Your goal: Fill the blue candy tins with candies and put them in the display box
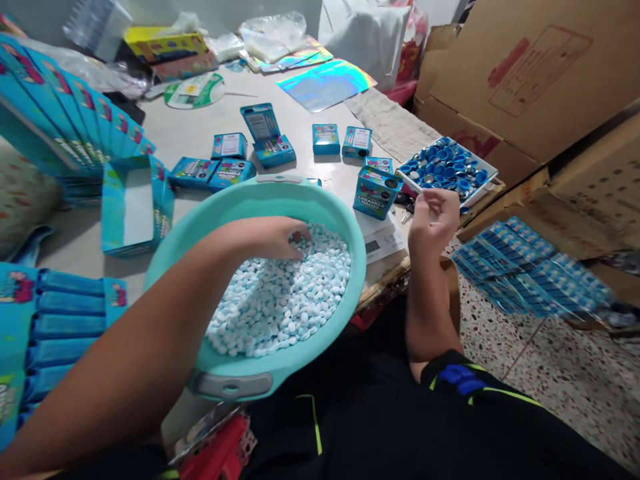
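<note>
Hundreds of pale blue and white tablets fill a turquoise basin at the near edge of the tabletop, where the left hand reaches in, fingers loosely curled and touching them, though I cannot tell whether any are gripped. To the right, a blue "Caramelo Macizo" tin stands on a white digital scale, and beside it the right hand is raised, fingers bent toward the thumb, any contents hidden. Beyond lie a white tray heaped with blue caps, smaller blue boxes and an iridescent sheet.
</note>
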Tool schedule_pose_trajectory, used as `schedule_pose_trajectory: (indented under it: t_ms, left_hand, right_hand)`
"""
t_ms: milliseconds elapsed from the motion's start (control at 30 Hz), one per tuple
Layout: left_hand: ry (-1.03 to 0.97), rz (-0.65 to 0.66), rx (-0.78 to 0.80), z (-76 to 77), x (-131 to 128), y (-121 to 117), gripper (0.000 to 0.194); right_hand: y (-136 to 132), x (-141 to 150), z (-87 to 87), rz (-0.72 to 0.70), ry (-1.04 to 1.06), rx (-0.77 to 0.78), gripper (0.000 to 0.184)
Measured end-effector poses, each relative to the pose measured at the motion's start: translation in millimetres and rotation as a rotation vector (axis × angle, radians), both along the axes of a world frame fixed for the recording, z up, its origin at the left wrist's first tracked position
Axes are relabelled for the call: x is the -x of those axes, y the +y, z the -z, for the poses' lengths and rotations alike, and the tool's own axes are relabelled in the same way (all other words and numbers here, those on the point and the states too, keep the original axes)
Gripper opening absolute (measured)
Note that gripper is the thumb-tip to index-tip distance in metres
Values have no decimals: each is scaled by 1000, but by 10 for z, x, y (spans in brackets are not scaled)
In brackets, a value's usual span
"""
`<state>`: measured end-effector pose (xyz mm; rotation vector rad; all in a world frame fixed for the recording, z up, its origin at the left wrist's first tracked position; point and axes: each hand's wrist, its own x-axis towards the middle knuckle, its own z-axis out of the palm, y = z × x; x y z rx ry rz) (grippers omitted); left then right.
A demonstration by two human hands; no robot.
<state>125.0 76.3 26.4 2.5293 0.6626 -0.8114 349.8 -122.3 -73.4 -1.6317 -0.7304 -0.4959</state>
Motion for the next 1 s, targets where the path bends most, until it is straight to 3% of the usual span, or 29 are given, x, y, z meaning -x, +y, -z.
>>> schedule_pose_trajectory:
  t_ms: [100,200,467,667,1000]
  left_hand:
    - [28,10,-23,14,-29,-18,63]
    - [73,6,-61,34,-64,-26,64]
    - [56,-46,-103,126,-65,-30,52]
    - [12,12,-95,203,-29,39,49]
    - [45,54,-119,121,-60,-44,36]
  right_hand:
    - [-15,-124,308,32,177,-28,16]
    - [5,-228,411,34,279,-95,17]
    - [38,-213,353,-98,358,-62,18]
    - [32,-238,388,-177,430,-65,16]
    - [18,-216,379,-201,367,49,22]
